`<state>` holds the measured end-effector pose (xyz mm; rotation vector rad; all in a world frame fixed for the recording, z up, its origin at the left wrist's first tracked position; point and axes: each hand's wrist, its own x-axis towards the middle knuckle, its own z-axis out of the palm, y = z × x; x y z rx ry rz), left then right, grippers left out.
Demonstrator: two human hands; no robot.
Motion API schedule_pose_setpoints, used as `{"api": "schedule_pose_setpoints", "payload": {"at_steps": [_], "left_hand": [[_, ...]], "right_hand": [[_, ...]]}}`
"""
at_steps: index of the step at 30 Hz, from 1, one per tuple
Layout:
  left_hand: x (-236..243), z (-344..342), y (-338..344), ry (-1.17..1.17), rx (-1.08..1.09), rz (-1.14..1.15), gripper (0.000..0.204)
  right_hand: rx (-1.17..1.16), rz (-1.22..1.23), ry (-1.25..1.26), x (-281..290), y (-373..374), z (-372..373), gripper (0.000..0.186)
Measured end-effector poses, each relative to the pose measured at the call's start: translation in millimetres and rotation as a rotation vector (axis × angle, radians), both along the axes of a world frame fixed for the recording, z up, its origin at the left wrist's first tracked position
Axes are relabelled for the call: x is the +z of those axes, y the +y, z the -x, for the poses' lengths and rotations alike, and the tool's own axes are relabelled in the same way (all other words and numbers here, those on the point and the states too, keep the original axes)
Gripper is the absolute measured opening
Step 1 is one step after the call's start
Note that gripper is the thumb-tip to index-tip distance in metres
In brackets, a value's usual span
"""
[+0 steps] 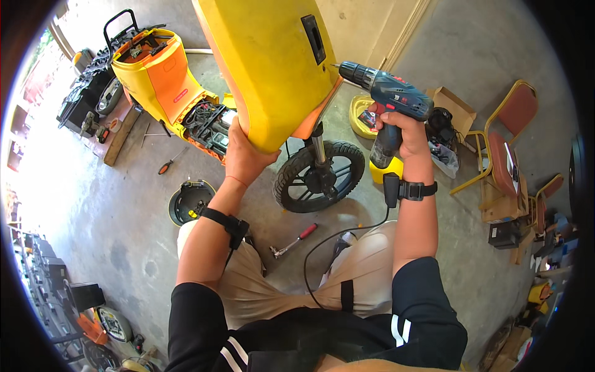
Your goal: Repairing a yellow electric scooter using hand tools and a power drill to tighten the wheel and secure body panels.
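Note:
My right hand (404, 129) is wrapped round the grip of a dark blue cordless drill (396, 96). Its chuck points left and holds a short bit close to the right edge of a large yellow body panel (273, 68). At the panel's lower left corner, my left hand (245, 155) grips the edge, with the thumb across the front. A dark slot-shaped fitting (313, 39) sits in the panel's upper right part. Below the panel stand a fork and a black wheel with a knobby tyre (353, 167). Part of an orange piece (310, 127) shows beneath the panel.
To the left stands a yellow-and-orange scooter body (164, 80) with exposed wiring. On the floor lie a red-handled ratchet (300, 235), a screwdriver (166, 166) and a round black tray (186, 204). A yellow basin (361, 118), cardboard boxes and red chairs (501, 155) are at the right.

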<state>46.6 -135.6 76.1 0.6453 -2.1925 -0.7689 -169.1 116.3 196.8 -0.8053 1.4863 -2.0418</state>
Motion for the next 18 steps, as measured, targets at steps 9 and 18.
{"api": "schedule_pose_setpoints", "payload": {"at_steps": [9, 18], "left_hand": [[9.9, -1.2, 1.4, -0.099, 0.009, -0.071, 0.112], [-3.6, -0.9, -0.9, -0.107, 0.021, -0.002, 0.119]], "right_hand": [[0.065, -0.028, 0.027, 0.7, 0.4, -1.1, 0.049], [0.033, -0.061, -0.022, -1.7, 0.6, 1.5, 0.04]]}}
